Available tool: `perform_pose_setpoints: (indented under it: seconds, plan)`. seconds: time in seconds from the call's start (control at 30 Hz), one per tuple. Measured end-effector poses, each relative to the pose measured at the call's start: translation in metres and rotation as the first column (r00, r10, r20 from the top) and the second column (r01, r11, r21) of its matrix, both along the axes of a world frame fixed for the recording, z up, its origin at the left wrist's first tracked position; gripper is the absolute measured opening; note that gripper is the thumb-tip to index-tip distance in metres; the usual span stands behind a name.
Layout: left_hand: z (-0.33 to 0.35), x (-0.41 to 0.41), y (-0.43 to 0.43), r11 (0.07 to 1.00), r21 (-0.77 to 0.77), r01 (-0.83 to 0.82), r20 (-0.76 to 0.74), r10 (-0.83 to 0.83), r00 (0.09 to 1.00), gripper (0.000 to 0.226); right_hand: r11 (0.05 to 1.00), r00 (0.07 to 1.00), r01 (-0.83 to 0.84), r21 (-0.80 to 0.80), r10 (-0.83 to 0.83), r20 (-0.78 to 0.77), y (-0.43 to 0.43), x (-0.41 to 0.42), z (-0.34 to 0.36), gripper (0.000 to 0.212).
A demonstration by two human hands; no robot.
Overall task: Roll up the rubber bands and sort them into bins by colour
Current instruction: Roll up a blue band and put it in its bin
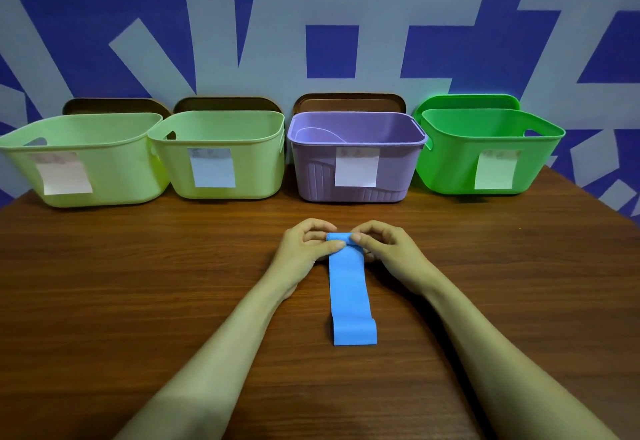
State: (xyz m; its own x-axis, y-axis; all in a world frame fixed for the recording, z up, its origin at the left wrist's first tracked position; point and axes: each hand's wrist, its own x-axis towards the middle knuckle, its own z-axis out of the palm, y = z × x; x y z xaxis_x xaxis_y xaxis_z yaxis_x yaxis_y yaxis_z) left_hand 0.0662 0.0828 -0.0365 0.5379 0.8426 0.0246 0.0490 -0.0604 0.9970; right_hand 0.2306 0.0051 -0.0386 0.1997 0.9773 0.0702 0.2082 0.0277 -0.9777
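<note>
Rolling step, only just begun. The blue band (349, 294) lies flat on the table (138, 283), running straight away from me. Its near end is folded over on itself and its far end is turned into a first small roll. My left hand (304, 245) and right hand (384, 249) each pinch that roll from their own side, thumbs on the near face, fingers curled over the top. Next, as I judge it: roll toward me with even tension on both sides so it doesn't cone or spring open, then hold it closed for the drop. There are four bins along the wall, well apart from the band: left pale green bin (114, 176), second pale green bin (256, 176), purple bin (394, 176) dead ahead, bright green bin (446, 162). Each carries a paper note, but the writing is too blurred to read, so I can't tell which takes blue. What's in the way: the bin front walls, so the roll must go over a rim.
</note>
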Motion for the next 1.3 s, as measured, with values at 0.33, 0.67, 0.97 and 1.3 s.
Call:
perform_pose_setpoints:
  seconds: [0.33, 0.67, 0.97, 1.3]
  plan:
    - [-0.0002, 0.0019, 0.0014, 0.998, -0.058, 0.006, -0.012, -0.007, 1.000, 0.029, 0.996, 0.998, 0.027, 0.089, -0.021, -0.065, -0.0027, -0.0007, 0.0035, 0.015]
    - [-0.0001, -0.0006, 0.0030, 1.000, -0.029, 0.007, 0.003, -0.007, 1.000, 0.025, 0.999, 0.998, 0.023, 0.046, -0.020, -0.064, -0.0005, 0.0018, 0.0018, 0.031]
    - [0.0012, -0.0024, 0.0013, 0.999, -0.035, 0.038, 0.031, -0.037, 0.999, 0.031, 1.000, 1.000, -0.003, -0.016, 0.003, -0.017, 0.0001, 0.0019, 0.0007, 0.013]
    - [-0.0003, 0.0025, 0.0010, 0.997, -0.053, 0.051, 0.001, -0.051, 0.999, 0.029, 0.998, 0.994, -0.017, 0.063, 0.024, -0.109, -0.0020, 0.0014, 0.0033, 0.017]
